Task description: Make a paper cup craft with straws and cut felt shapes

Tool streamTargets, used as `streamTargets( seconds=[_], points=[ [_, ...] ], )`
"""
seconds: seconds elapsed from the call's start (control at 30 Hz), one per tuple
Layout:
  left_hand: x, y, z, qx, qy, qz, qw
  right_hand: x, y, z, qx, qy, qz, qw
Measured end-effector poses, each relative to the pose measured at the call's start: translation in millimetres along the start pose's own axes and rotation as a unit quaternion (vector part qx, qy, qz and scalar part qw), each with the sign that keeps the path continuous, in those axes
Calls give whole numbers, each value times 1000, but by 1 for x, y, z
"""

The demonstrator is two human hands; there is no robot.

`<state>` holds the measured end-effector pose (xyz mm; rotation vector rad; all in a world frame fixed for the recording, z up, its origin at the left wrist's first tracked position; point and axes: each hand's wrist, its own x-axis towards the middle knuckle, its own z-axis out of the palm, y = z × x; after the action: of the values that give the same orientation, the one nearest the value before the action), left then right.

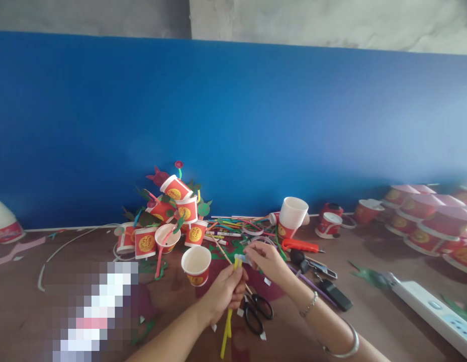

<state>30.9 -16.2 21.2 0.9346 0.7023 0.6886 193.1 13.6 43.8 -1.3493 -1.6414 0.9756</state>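
Observation:
My left hand (223, 290) is closed around two yellow straws (228, 322) held upright, their lower ends hanging below the fist. My right hand (264, 256) pinches a small strip of clear tape (243, 258) at the straws' top ends. A red paper cup (196, 265) with a gold emblem stands just left of my hands. Black-handled scissors (256, 310) lie on the brown table (369, 306) under my wrists.
A pile of red cups with green and pink paper flowers (169, 211) sits at the back, beside loose coloured straws (233, 223) and a cup stack (291, 216). An orange cutter (301, 246), keys (312, 266), a white power strip (433, 306) and more cups (425, 211) lie to the right.

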Motion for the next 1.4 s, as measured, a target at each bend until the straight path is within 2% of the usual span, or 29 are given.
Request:
streamTargets(
  seconds=[0.5, 0.77, 1.0, 1.23, 1.4],
  points=[
    [-1, 1, 0, -11, -6, 13, 1000, -3, -7, 1, -6, -15, -1, 1000],
    [-2, -4, 1, 4, -38, 6, 999, -1, 3, 4, 66, -86, 48, 993],
    [-2, -6, 1, 6, -46, 6, 999, 0, 3, 1, 90, -110, 62, 988],
    [2, -1, 0, 2, 9, 20, 1000, -3, -9, -1, 42, -29, 28, 998],
    [5, -1, 2, 15, 51, 31, 998, -6, -13, -3, -2, -71, 33, 997]
  ],
)
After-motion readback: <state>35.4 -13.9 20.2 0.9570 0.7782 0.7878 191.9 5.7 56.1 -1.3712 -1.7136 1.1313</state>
